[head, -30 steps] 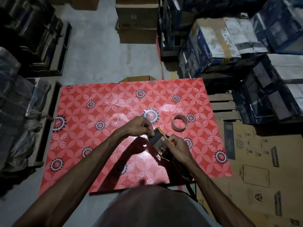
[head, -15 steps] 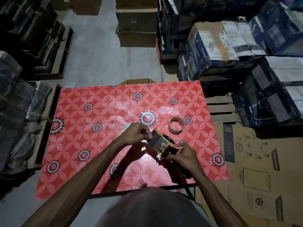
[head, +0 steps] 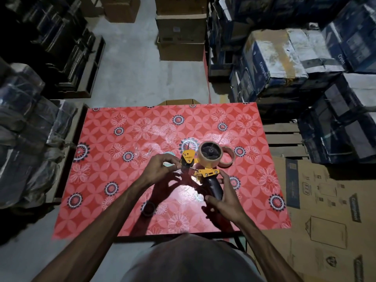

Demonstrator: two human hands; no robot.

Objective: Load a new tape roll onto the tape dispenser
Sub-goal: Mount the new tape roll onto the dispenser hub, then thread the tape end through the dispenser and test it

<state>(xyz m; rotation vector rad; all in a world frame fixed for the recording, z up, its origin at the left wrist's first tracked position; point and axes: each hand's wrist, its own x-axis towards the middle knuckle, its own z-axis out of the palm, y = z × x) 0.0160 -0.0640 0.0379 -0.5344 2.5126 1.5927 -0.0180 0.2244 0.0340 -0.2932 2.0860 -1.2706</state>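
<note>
A yellow and black tape dispenser (head: 205, 170) is held upright above the red flowered table (head: 126, 188). A brown tape roll (head: 210, 156) sits on its hub. My right hand (head: 222, 198) is wrapped around the black handle. My left hand (head: 160, 169) pinches at the front of the dispenser by the yellow plate, fingers closed on the tape end or roller; which one is unclear. An empty brown tape core (head: 228, 157) lies on the table just behind the dispenser, partly hidden by it.
A small light-blue object (head: 168, 154) lies on the table behind my left hand. Stacked cardboard and blue boxes (head: 284, 64) stand to the right and behind. Flattened cartons (head: 325, 210) lie right of the table. Wrapped bundles (head: 22, 139) line the left.
The dispenser has turned so its side with the loaded roll faces up. My right hand slid down onto the handle. My left hand stayed at the dispenser's front.
</note>
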